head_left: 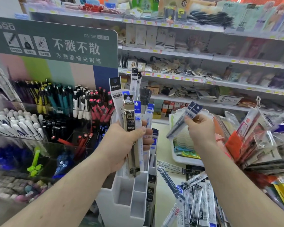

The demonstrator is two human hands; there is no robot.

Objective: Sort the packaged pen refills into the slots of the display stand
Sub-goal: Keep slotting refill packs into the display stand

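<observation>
Loose refill packets (196, 203) lie scattered on the counter (164, 194) at lower right, beside a white display stand (129, 194) with one packet (150, 199) already slotted. Above the stand, the left hand (123, 143) grips an upright bundle of refill packs (131, 122). The right hand (200, 128) pinches a dark-topped pair of refills (184, 119), tilted. Behind, a pen rack (56, 102) and store shelves (203, 54).

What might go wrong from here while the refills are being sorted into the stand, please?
The left hand clutches a fanned bundle of refill packs; one could slip from that grip. The right hand pinches dark refill packs by one end, so they may droop and miss the white display stand.
</observation>
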